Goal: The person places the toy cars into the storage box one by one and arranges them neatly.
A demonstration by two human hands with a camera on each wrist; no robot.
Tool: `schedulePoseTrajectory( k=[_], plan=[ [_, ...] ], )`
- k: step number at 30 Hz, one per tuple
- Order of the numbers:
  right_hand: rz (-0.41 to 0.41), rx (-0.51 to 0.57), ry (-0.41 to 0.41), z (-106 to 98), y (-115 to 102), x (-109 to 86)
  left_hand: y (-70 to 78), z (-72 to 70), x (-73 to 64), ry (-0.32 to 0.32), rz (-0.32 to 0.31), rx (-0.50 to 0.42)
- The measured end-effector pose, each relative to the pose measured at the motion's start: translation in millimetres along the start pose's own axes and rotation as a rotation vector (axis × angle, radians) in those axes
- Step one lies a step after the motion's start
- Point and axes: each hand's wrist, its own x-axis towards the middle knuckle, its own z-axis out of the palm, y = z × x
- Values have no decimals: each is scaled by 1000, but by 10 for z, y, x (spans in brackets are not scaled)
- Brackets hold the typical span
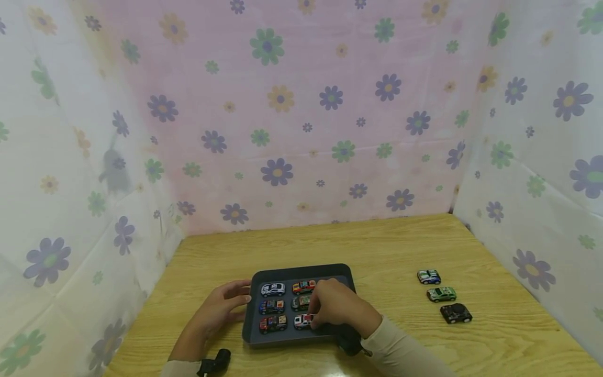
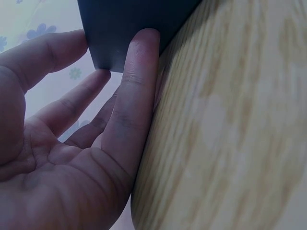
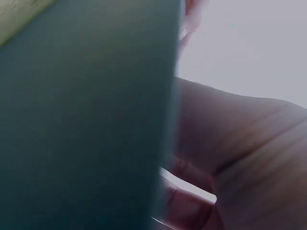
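Note:
A dark grey tray (image 1: 301,343) lies on the table with several toy cars in two columns. My right hand (image 1: 336,303) reaches over its right half, thumb and fingers pinching a white and red toy car (image 1: 302,321) at the front of the second column. Behind that car sit a green toy car (image 1: 300,302), partly covered by the hand, and a red and orange toy car (image 1: 303,286). At the tray's left side, my left hand (image 1: 221,306) touches the outer wall (image 2: 115,28) with extended fingers. The right wrist view shows mostly the tray's wall (image 3: 86,120), hiding the fingertips.
The tray's left column holds a white car (image 1: 273,289), a blue car (image 1: 271,307) and a red and black car (image 1: 273,324). On the table's right stand a white and blue car (image 1: 428,277), a green car (image 1: 441,294) and a black car (image 1: 456,313). Flowered cloth walls enclose the table.

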Motion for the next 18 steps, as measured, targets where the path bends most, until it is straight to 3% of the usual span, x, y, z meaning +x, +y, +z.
schedulePoseTrajectory(
  k=[10, 18],
  plan=[
    [-50, 87, 24, -128, 49, -46, 0, -21, 16, -7, -12, -7],
    [-147, 187, 59, -427, 271, -192, -14, -15, 12, 7, -16, 0]
  ],
)
